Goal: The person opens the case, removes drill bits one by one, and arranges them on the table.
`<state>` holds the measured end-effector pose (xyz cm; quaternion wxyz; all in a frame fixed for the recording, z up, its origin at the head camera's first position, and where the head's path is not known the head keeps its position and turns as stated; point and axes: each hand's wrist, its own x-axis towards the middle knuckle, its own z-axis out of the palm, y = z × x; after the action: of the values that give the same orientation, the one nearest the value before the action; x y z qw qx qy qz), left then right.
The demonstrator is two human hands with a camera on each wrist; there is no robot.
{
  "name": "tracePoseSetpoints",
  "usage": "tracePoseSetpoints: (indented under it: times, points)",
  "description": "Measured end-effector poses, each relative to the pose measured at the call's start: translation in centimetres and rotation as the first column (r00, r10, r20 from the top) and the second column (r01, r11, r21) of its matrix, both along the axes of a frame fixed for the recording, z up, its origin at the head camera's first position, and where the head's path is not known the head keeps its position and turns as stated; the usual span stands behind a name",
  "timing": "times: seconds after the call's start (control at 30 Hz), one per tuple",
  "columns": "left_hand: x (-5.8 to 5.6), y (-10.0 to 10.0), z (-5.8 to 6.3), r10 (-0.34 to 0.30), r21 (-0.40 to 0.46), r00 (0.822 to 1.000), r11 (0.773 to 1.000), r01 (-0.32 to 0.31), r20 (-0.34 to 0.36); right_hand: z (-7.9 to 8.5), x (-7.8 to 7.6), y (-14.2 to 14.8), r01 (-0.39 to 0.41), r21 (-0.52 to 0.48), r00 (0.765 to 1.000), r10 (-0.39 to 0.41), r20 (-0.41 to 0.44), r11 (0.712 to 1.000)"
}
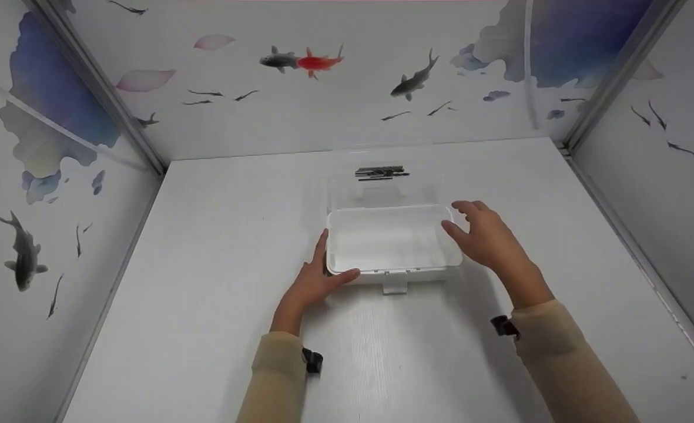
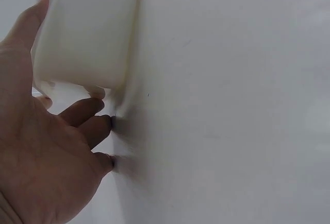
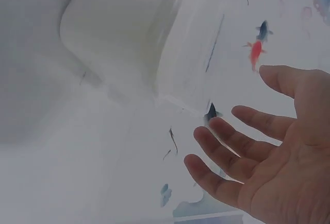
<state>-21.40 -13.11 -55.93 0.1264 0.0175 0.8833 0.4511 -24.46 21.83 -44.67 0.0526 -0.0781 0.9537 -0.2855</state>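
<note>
A white plastic box [image 1: 391,239] stands with its mouth up on the table, a latch [image 1: 395,283] hanging at its front side. Its clear lid [image 1: 347,191] is folded back behind it. My left hand [image 1: 314,276] holds the box by its near left corner, thumb along the front rim and fingers at the left side. The left wrist view shows that hand [image 2: 56,136] against the end of the box [image 2: 90,33]. Spread and holding nothing, my right hand [image 1: 488,238] is beside the right end; its fingers [image 3: 211,180] are parted from the box [image 3: 118,23].
Dark thin strips or print [image 1: 382,173] show at the lid's far part. The white table [image 1: 217,247] is bounded by a back wall [image 1: 335,117] and side walls printed with fish and petals. A dark strap piece [image 1: 504,326] sits at each cuff.
</note>
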Motion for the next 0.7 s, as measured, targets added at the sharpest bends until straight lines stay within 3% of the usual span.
tracePoseSetpoints:
  times: [0.43, 0.7]
  points:
    - [0.2, 0.1, 0.0, -0.019, -0.014, 0.999, 1.000, 0.019, -0.045, -2.1, 3.7, -1.1, 0.019, -0.210, 1.000, -0.023, -0.020, 0.978]
    - [0.0, 0.3, 0.2, -0.029, -0.054, 0.999, 0.998, 0.027, -0.042, -1.6, 3.7, -2.2, -0.007, -0.211, 1.000, 0.000, -0.030, 0.977]
